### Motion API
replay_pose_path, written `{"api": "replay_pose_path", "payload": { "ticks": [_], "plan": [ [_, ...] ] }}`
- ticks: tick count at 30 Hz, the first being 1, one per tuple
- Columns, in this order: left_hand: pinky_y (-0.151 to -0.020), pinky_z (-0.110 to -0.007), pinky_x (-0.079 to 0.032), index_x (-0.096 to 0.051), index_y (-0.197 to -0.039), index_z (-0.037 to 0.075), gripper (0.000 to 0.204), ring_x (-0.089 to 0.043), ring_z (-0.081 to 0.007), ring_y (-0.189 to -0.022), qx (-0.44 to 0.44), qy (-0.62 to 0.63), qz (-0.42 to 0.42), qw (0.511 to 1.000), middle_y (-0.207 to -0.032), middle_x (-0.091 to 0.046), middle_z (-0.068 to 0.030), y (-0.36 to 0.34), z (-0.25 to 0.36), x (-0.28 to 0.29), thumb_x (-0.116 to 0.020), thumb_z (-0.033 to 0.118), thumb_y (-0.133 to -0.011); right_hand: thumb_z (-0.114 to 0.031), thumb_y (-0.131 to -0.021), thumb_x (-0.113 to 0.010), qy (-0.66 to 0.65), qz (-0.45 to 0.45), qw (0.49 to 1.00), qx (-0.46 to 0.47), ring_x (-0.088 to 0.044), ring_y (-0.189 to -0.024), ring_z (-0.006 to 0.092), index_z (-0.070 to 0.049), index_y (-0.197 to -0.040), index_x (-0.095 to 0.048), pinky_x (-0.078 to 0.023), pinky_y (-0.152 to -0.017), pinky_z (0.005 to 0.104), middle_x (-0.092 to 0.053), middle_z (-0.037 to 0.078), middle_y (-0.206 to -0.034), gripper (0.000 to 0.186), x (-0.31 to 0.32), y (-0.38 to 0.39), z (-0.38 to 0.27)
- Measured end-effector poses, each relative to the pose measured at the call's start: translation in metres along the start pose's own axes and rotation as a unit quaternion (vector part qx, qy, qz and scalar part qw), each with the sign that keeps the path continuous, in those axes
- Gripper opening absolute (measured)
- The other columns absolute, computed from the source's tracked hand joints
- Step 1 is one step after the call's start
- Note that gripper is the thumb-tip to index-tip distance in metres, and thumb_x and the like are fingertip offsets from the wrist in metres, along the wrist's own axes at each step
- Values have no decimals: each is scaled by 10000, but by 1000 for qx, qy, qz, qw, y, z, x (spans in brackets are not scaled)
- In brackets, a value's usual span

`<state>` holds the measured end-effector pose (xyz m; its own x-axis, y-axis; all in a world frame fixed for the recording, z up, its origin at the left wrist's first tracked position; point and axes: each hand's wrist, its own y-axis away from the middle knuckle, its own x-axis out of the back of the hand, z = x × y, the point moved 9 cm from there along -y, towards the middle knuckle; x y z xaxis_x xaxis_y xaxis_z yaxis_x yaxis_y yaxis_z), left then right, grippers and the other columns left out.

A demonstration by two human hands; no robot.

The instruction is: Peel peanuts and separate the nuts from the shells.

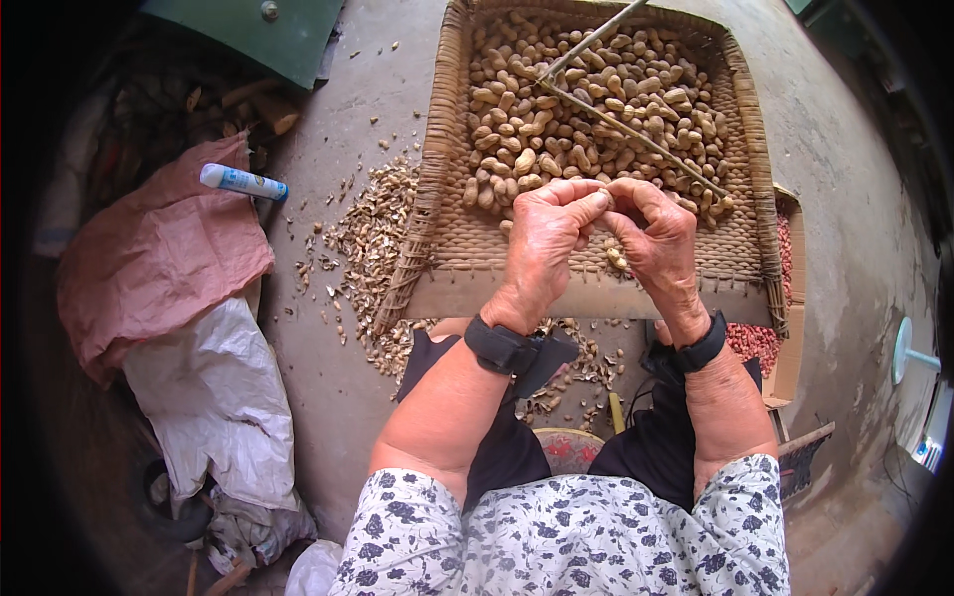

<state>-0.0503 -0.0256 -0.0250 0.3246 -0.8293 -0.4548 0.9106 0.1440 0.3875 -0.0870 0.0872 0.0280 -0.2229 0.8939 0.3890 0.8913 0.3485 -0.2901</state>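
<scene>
- The left hand [543, 240] and the right hand [664, 243] meet over the near half of the wicker basket [757, 129], thumbs and forefingers drawn together in a pinch.
- The grip is curled at the fingertips; I cannot tell whether a peanut sits between them, because the fingers hide that spot.
- The mass of unshelled peanuts [596, 114] lies just beyond the pinch, filling the far part of the basket; a few loose peanuts [616, 256] lie nearer the person, in the gap below the joined hands.
- Hands: two, each with one dark wristband, the left one [502, 346] and the right one [703, 344].
- Basket: one; its peanuts are too many and too overlapped to count.
- Thin stick [656, 149]: it rests across the peanuts and meets a second length at an angle; whether these are one bent piece or two, I cannot tell.
- Cardboard box [792, 363]: one, right of the basket and partly behind its edge, with red kernels [753, 343] past counting.
- Broken shells [376, 223]: an uncountable scatter on the floor, left of the basket and below it.
- Sacks at far left: one pink [169, 263], one white [214, 387].
- Blue-and-white can [241, 182]: one, on the pink sack's upper edge.
</scene>
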Motion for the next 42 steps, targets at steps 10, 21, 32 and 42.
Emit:
{"api": "replay_pose_path", "payload": {
  "ticks": [10, 21, 32, 42],
  "plan": [
    [-506, -156, -353, -652, -960, -23, 164, -458, -21, -577, -16, -35, -23, 999, -744, -610, 15, 1, 6, -6, -648, 70, -826, -25, -759, -686, -208, -110, 955, -181, -557, -692, 70, 11, -1041, -611, -471, -608, 208, -615, 9, -813, 294, -7, 3, 23],
    [-476, -160, -326, -648, -902, -33, 100, -445, -15, -557, -62, -42, -30, 997, -718, -597, 8, -1, 12, -9, -627, 27, -825, -2, -763, -676, -167, -79, 973, -138, -549, -688, 46, 2, -1033, -647, -450, -573, 194, -614, 8, -857, 272, -4, 0, 12],
    [-504, -160, -358, -633, -947, -17, 118, -493, -43, -590, -25, 48, 18, 998, -741, -611, -11, -1, -4, -3, -614, 49, -851, -9, -806, -646, -321, -13, 927, -191, -558, -604, 53, -5, -1029, -647, -472, -502, 189, -634, 22, -739, 222, -11, 10, 26],
    [-537, -180, -421, -593, -1002, -14, 143, -512, -60, -614, -2, 138, -5, 990, -787, -595, -21, -4, -14, -3, -557, 76, -897, -19, -813, -646, -437, 1, 873, -218, -580, -643, 76, 3, -1058, -633, -489, -524, 208, -646, 44, -801, 246, -21, 15, 39]
  ]
}}
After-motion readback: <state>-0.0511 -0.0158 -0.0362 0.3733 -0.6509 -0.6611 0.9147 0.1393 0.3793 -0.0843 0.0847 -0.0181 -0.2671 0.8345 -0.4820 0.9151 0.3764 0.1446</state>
